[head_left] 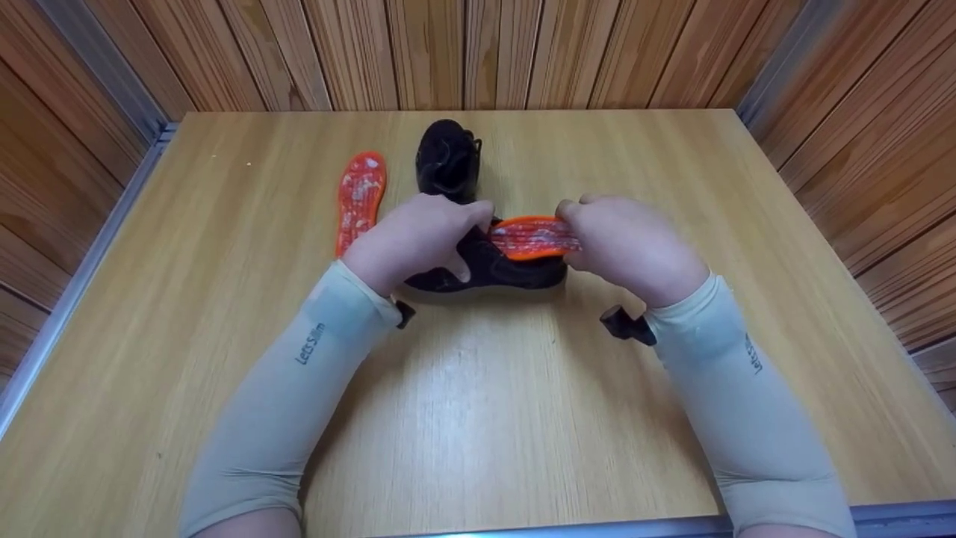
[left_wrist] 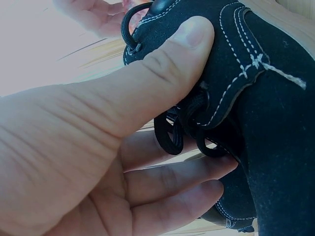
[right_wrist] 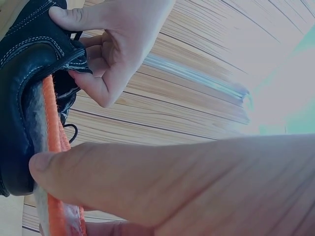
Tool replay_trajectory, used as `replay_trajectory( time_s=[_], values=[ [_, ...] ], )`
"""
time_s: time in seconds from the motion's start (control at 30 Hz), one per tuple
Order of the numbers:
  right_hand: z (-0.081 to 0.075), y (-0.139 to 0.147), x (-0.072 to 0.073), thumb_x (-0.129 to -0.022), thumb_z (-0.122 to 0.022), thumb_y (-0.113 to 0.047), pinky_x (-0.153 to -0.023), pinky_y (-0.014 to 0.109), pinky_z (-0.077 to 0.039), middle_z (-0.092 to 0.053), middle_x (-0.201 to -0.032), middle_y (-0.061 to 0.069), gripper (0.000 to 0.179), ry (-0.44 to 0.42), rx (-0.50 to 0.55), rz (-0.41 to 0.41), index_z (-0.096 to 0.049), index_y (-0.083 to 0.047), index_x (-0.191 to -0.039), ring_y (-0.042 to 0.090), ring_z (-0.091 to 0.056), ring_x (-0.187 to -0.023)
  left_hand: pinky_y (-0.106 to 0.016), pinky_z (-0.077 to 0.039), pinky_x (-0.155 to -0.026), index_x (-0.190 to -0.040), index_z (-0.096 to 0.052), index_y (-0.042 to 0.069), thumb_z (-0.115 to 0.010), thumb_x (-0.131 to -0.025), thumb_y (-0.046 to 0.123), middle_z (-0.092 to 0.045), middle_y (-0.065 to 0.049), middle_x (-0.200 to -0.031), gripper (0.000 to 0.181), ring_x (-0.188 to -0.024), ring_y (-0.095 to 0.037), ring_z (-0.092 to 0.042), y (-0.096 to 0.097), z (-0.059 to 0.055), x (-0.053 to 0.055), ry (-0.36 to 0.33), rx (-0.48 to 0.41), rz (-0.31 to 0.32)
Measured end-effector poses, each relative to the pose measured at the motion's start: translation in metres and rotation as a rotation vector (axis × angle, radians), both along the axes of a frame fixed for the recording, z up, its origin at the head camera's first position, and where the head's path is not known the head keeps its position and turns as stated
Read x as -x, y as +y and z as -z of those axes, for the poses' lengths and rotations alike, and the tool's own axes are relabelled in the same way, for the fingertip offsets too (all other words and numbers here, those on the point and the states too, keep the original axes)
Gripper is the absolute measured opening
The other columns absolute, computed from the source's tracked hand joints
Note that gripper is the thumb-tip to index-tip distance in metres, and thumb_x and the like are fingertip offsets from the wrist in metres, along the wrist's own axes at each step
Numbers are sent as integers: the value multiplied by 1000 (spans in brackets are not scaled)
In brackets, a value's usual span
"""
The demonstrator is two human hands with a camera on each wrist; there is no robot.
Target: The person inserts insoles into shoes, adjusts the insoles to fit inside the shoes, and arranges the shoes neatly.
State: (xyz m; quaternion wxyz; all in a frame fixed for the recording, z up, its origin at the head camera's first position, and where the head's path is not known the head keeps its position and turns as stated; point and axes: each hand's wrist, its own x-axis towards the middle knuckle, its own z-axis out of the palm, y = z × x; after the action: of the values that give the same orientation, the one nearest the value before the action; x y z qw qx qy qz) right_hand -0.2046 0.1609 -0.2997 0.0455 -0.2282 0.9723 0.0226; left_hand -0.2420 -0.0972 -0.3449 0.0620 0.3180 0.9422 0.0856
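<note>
A black shoe [head_left: 515, 275] with white stitching lies sideways on the table, its toe to the left. My left hand [head_left: 422, 235] grips its front part; in the left wrist view the thumb [left_wrist: 189, 42] presses the shoe's side and the fingers curl at the laces [left_wrist: 170, 135] and opening. A red and orange insole [head_left: 530, 237] is partly in the shoe's opening, its front end hidden inside. With thumb and fingers, my right hand [head_left: 635, 243] pinches the insole's rear end above the heel. In the right wrist view, the insole's orange edge [right_wrist: 51, 118] stands beside the heel collar [right_wrist: 22, 103].
A second black shoe [head_left: 448, 153] stands behind the first, toe pointing away. Another red insole [head_left: 360, 196] lies on the table to the left, partly behind my left hand. Wood-panelled walls [head_left: 500, 56] border the wooden table [head_left: 463, 418] at the back and sides.
</note>
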Motion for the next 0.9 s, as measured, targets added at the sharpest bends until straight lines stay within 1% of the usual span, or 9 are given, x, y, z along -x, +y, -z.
replay_trajectory(
  time_s=[0.17,0.3,0.43,0.6,0.73,0.9],
  values=[
    [2,-1,1,-93,-87,-18,-88,56,-63,-74,-120,19,52,-20,6,20,-66,-3,-139,36,-73,-102,-48,-60,-93,-124,-58,25,-97,-83,28,-78,-6,-118,57,-98,-26,-70,1,2,0,-13,4,-7],
    [3,-1,1,-91,-89,-21,-87,58,-63,-73,-124,19,59,-39,7,51,-64,-5,-142,37,-72,-106,-48,-61,-92,-124,-58,26,-97,-83,28,-78,-6,-118,56,-97,-27,-70,1,3,0,-20,8,-11],
    [0,0,2,-90,-91,-22,-91,58,-62,-72,-128,19,65,-53,16,58,-63,-6,-146,37,-71,-108,-48,-61,-93,-124,-58,26,-97,-84,28,-77,-6,-120,56,-97,-28,-69,1,3,0,-18,3,-6],
    [-4,4,3,-88,-90,-18,-91,56,-61,-72,-126,20,64,-56,36,59,-65,-5,-145,37,-71,-106,-48,-61,-94,-125,-59,25,-97,-84,28,-77,-6,-120,56,-97,-27,-69,0,2,1,-6,-2,5],
    [-6,6,3,-87,-90,-17,-87,57,-61,-71,-127,19,65,-71,29,77,-64,-8,-146,38,-70,-107,-48,-61,-96,-124,-58,26,-96,-84,28,-77,-6,-121,55,-99,-27,-69,0,2,1,-12,-5,3],
    [-8,7,2,-88,-89,-15,-82,56,-61,-72,-122,18,60,-62,22,66,-66,-10,-143,36,-70,-104,-49,-60,-97,-125,-59,26,-96,-85,28,-77,-6,-122,55,-100,-27,-69,0,1,2,-24,-8,-6]
  ],
)
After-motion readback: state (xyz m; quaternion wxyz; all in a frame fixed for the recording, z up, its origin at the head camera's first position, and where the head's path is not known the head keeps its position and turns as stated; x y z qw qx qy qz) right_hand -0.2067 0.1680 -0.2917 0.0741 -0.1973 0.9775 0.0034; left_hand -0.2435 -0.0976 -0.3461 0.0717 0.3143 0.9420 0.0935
